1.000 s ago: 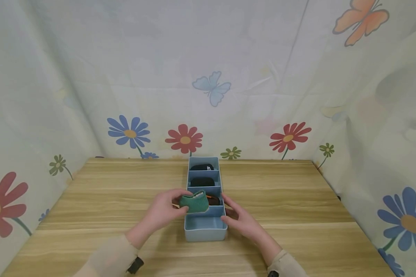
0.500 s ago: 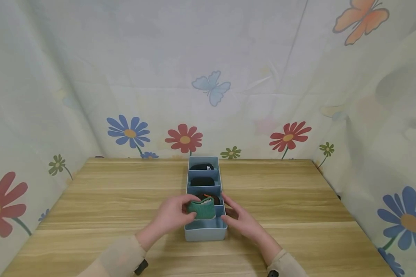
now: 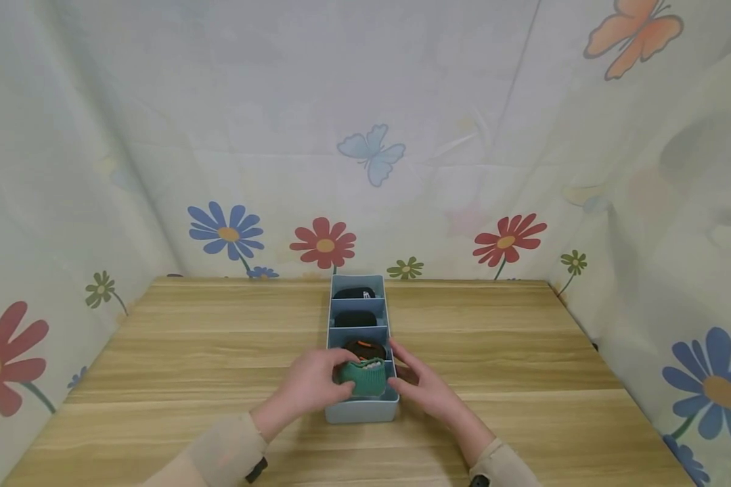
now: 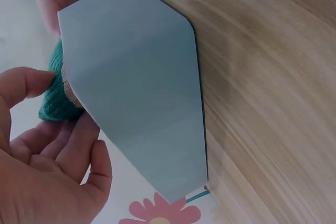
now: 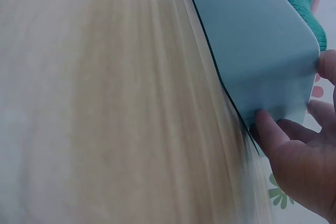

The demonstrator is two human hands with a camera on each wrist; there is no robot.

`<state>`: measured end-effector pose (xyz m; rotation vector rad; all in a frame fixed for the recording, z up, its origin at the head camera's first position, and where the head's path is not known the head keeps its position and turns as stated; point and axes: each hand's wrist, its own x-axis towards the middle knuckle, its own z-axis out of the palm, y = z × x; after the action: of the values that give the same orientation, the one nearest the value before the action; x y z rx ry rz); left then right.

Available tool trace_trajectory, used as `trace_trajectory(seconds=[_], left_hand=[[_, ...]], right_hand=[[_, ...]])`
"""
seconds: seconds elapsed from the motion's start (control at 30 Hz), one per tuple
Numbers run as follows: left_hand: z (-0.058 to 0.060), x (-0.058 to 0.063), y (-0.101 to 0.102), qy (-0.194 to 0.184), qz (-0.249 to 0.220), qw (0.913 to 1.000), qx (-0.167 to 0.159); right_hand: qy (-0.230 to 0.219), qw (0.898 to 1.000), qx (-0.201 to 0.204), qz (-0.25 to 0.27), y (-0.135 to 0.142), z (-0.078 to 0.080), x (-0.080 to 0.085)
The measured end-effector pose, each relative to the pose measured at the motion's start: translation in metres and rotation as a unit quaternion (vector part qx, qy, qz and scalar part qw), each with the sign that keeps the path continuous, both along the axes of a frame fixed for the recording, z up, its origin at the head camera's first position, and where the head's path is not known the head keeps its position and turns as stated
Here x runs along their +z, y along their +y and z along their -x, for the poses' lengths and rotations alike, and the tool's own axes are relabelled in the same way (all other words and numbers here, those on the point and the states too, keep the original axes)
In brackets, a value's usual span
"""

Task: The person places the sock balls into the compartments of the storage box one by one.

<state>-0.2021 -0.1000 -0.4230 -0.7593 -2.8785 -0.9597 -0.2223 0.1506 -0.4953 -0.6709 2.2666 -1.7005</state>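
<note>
A narrow light-blue divided box (image 3: 362,411) stands lengthwise on the table. My left hand (image 3: 317,382) pinches a folded green knitted sock bundle (image 3: 367,380) between thumb and fingers, low over the nearest compartment. In the left wrist view the green bundle (image 4: 58,90) shows a beige patch and overlaps the box rim, its lower part hidden behind the wall. My right hand (image 3: 426,389) rests against the box's right side, fingertips on the outer wall and rim, as the right wrist view shows on the blue wall (image 5: 257,40).
A dark bundle with orange marks (image 3: 365,350) lies in the third compartment from the back. Black bundles (image 3: 355,318) sit in the two compartments behind it. The wood-grain table (image 3: 493,338) ends at a flower-printed curtain (image 3: 268,162).
My left hand has carried the green sock bundle right and toward me, from over the third compartment to low over the nearest one. The right hand and box have stayed in place.
</note>
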Motion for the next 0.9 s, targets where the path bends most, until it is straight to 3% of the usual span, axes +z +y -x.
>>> trace_trajectory(seconds=[0.13,0.4,0.67,0.9], left_hand=[[0.0,-0.003,0.0,-0.015,-0.015,0.9996,-0.016],[-0.001,-0.001,-0.005,-0.02,-0.042,0.9989,0.005],[-0.001,0.001,-0.019,-0.017,-0.068,0.9956,0.062],[0.001,-0.002,-0.033,0.024,-0.055,0.9924,0.108]], right_hand=[[0.0,1.0,-0.002,-0.007,0.0,0.001,0.0],[-0.003,1.0,-0.007,-0.013,0.001,0.001,-0.001],[0.011,1.0,0.003,-0.008,0.002,0.002,0.002],[0.05,0.999,0.006,-0.009,0.007,-0.001,0.012]])
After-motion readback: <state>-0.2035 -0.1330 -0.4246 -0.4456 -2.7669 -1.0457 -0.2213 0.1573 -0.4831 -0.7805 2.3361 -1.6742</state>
